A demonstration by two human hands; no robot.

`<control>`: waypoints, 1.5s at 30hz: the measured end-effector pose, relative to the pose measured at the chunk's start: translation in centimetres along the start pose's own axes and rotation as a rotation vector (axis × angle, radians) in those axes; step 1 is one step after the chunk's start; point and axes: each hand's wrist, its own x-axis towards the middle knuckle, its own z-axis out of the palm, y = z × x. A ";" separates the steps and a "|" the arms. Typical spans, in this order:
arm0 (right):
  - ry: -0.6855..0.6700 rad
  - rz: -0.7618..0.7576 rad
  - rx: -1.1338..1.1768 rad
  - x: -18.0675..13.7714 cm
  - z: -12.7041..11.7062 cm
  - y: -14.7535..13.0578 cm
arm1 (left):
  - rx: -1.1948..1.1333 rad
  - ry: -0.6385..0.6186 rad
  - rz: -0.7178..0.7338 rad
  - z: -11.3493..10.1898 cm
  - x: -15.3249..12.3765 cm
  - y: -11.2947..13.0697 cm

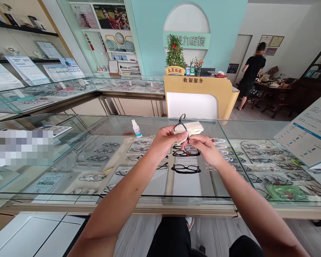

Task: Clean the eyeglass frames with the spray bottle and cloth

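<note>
Above the glass counter top, a pair of dark-framed eyeglasses [182,123] is between my two hands, tilted with one part of the frame pointing up. My left hand [167,141] is closed, its thumb pressing on the glasses and on a cream cleaning cloth [194,127] bunched around them. The fingers of my right hand [204,145] pinch the glasses' frame just below the cloth. Part of the frame is hidden by my fingers and the cloth. On the counter, left of my hands, stands a small white spray bottle [136,129] with a blue label.
Under the glass lie rows of eyeglasses [186,168]. A printed sign [309,132] leans at the right, and a paper [61,130] lies at the left. Beyond stands a wooden cashier desk [199,87] with plants. A person [254,73] in black stands by a table at the back right.
</note>
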 end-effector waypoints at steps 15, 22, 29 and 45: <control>-0.045 0.044 0.009 -0.2 -0.2 0.5 | -0.003 0.237 -0.025 -0.7 0.4 0.5; -0.063 0.055 -0.019 -0.3 -0.3 0.5 | 0.026 0.178 -0.029 -0.8 0.2 1.1; 0.006 0.004 0.099 0.0 0.3 0.6 | -0.132 0.075 -0.032 -0.3 0.6 0.4; 0.073 0.040 0.185 0.1 0.2 1.8 | -0.091 -0.056 0.017 0.6 0.1 -0.7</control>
